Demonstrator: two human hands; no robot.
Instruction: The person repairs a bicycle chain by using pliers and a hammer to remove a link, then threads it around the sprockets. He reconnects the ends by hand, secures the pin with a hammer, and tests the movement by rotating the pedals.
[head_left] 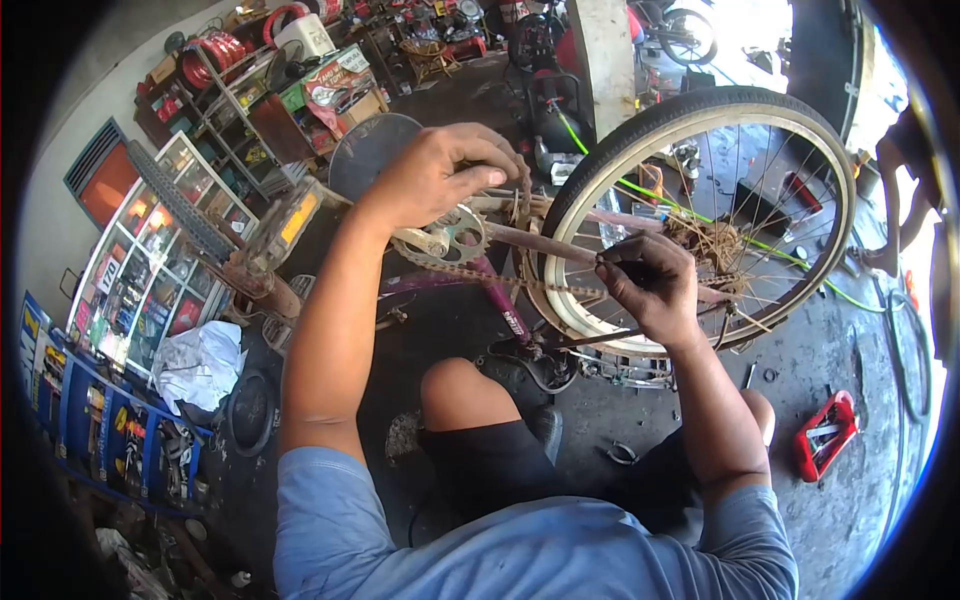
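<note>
A bicycle stands upside down before me, with its rear wheel (592,190) up on the right. My left hand (440,178) is above the toothed chainring (462,240), its fingers curled around a raised stretch of rusty bicycle chain (524,188). The lower run of chain (545,287) stretches from the chainring toward the wheel hub (715,240). Over the frame tube (535,243), my right hand (655,285) has its darkened fingers pinched together close to the chain. What lies between those fingertips is hidden. A pedal (290,222) sticks out at the left.
Pliers (621,454) and a red tool tray (828,436) lie on the dark floor at right. A green hose (850,303) runs behind the wheel. At left stand a blue tool rack (112,440) and a glass cabinet (150,255). Another person's arm (908,215) shows far right.
</note>
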